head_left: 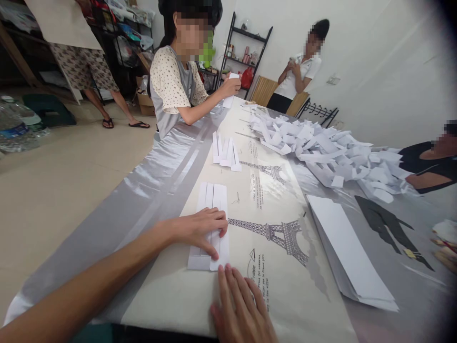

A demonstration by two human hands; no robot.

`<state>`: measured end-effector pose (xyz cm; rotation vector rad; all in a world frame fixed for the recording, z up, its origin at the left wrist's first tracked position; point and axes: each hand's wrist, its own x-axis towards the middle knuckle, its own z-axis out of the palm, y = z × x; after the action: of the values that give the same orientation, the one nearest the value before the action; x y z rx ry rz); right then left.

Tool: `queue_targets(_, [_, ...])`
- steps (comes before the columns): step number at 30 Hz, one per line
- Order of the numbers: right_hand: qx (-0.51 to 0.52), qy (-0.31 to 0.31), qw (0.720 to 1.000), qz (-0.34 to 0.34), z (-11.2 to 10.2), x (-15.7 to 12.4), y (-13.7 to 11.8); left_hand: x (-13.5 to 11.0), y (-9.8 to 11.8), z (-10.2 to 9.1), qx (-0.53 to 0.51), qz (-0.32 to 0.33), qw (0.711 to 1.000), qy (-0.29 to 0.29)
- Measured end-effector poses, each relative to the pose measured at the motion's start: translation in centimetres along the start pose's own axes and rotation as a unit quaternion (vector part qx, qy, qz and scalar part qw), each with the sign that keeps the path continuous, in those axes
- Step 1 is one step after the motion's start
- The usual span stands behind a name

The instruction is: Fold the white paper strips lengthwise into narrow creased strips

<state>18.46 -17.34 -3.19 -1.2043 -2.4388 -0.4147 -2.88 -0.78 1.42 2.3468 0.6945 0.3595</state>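
Observation:
Several white paper strips [213, 193] lie side by side, partly overlapping, on the printed tablecloth in front of me. My left hand [198, 229] presses down on them from above, thumb and fingers apart. It covers the middle of the strips. My right hand [244, 307] rests flat at the near end, fingers stretched out, with its fingertips at the lower edge of the right-hand strip. No object is grasped in either hand. An Eiffel Tower print [274, 233] shows on the cloth right of the strips.
Farther along the table is a second group of strips [224, 155]. A large heap of white paper pieces [332, 143] spreads at the right. Nearer lie a stack of folded white sheets [350, 252] and a dark flat item [382, 221]. Several people are around the table.

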Motion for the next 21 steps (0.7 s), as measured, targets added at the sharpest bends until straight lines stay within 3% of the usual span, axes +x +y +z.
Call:
queue_targets(5, [0.002,-0.028,1.0,0.01,-0.1,1.1,0.0,0.0,0.1,-0.1,-0.013,-0.014,1.0,-0.009])
queue_targets(14, [0.02,-0.025,0.997,0.07,0.0,0.4,-0.7,0.1,0.2,-0.3,-0.029,-0.019,0.999,-0.014])
queue_targets(21, [0.109,-0.052,0.992,0.036,-1.5,2.4,2.6,0.0,-0.4,0.2,-0.004,-0.008,1.0,0.017])
